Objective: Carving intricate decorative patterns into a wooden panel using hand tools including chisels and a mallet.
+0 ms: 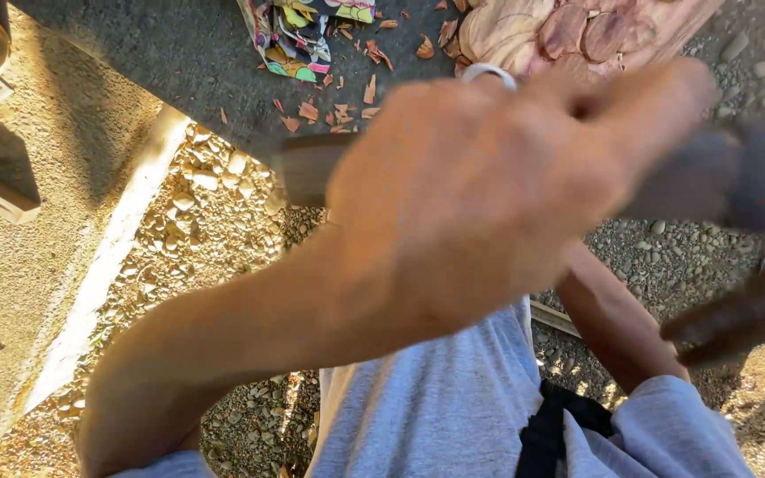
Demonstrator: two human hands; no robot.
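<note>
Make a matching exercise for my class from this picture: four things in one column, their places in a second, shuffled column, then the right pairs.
Things
1. left hand
2. wood chips
3. patterned cloth
4. gravel

Places
A. top edge, on the dark bench
B. close to the camera, mid-picture, blurred
C. on the ground below the bench
D. scattered on the bench just below the cloth

Pairs: 1-B, 2-D, 3-A, 4-C

A dark table [188, 62] ran across the top of the view. On it lay a bright patterned cloth [298, 31], with reddish wood chips [338, 111] scattered just beside it and a carved slab of reddish wood [568, 26] further along. Pale gravel [214, 221] covered the ground below, crossed by a light wooden beam [104, 265].
</note>
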